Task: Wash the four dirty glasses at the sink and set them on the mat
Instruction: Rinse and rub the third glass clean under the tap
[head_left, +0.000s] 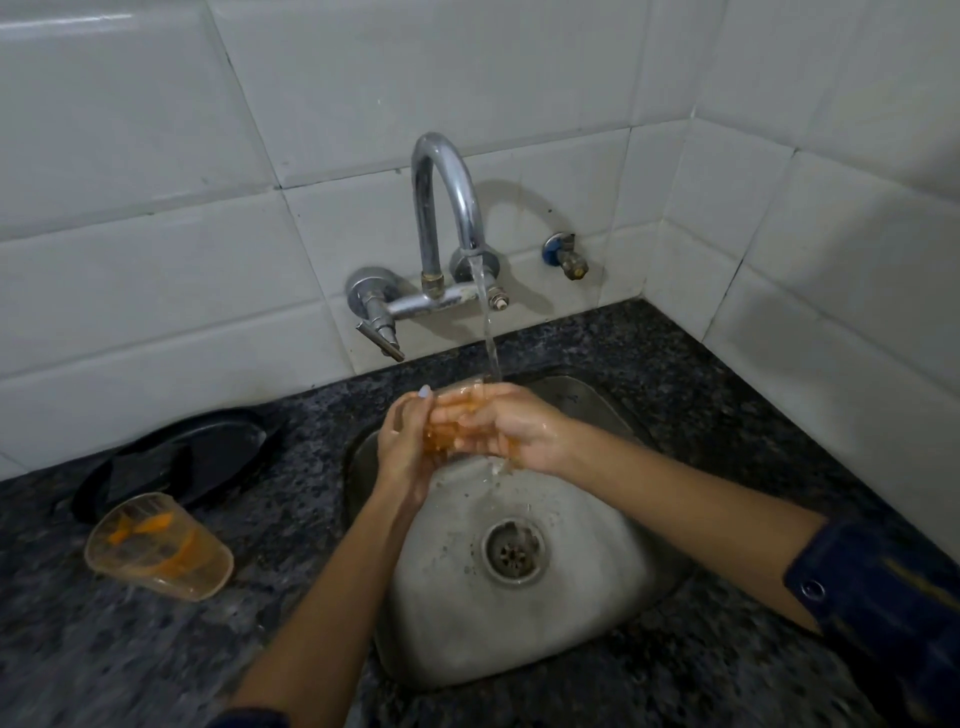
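Both forearms reach over the sink (597, 639); left hand (402, 452) and right hand (519, 431) curl fingers (457, 413) around a glass (441, 431) under running water (491, 343). Another orange-stained glass (158, 545) stands on the desk (104, 649), left.

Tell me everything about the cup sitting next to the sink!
The cup is see-through, maybe plastic, with orange smears and streaks inside, so it still looks dirty. It stands upright, mouth up, on the dark speckled counter, left of the sink and just in front of a black plate. Nobody touches it; both hands are busy under the tap. It seems to hold no drink, only the orange mess on its walls.
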